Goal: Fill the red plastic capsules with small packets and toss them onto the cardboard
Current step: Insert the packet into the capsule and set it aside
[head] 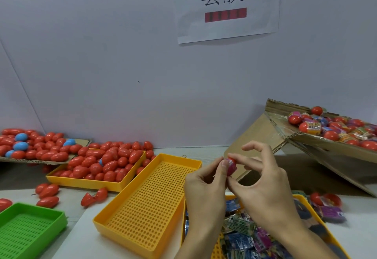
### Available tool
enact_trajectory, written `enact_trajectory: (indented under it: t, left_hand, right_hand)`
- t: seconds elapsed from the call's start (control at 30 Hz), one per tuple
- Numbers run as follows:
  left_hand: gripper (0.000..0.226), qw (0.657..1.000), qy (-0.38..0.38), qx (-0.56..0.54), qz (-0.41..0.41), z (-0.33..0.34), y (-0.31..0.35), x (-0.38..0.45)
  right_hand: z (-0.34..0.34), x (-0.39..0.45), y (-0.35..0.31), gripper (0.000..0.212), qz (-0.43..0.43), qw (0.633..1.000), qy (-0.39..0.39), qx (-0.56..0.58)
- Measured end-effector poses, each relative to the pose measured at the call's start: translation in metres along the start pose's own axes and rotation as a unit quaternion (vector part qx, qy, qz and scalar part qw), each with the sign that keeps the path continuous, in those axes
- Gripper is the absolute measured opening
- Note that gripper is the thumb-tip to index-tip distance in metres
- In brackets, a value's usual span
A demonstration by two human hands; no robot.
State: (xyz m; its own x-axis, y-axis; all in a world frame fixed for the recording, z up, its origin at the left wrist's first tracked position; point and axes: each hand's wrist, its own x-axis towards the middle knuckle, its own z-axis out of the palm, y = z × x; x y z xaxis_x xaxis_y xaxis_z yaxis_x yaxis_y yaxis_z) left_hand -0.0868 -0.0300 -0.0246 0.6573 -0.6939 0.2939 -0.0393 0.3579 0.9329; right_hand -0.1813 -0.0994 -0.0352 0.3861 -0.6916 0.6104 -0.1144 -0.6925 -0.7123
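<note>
Tabletop: empty yellow tray [146, 201] beside hands.

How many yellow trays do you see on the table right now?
3: one full of red capsules at left, an empty perforated one in the middle, and one holding small packets under the hands, partly hidden.

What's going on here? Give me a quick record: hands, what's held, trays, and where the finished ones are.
left hand: pinches the capsule
right hand: pinches the same capsule
held: red capsule with a pink packet in it
middle yellow tray: holds nothing
far yellow tray: heaped with red capsules
packet tray: under the hands, full of packets
green tray: near left
finished: filled capsules on the cardboard, right
</note>
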Motion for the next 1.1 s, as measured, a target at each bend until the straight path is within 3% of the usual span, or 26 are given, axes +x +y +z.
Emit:
enact_trajectory:
  t: [0.23,0.63,0.77,1.1]
  left_hand:
    - [0.008,0.993,-0.046,0.107,-0.008,-0.006,0.004,0.004]
    - [0.015,0.997,-0.027,-0.031,-0.069,-0.001,0.005,0.001]
    - [0.031,0.983,-0.028,-0.132,-0.123,-0.001,0.007,0.003]
    - [0.030,0.957,0.001,-0.236,-0.170,0.006,0.012,-0.002]
  right_hand:
    - [0.001,-0.001,0.001,0.082,-0.017,0.998,-0.057,-0.008]
    - [0.000,0.000,-0.001,0.071,-0.060,0.998,-0.020,-0.009]
    - [0.000,0.001,0.001,0.074,-0.056,0.998,-0.003,-0.011]
    - [0.000,0.002,0.005,0.075,-0.052,0.999,0.013,-0.008]
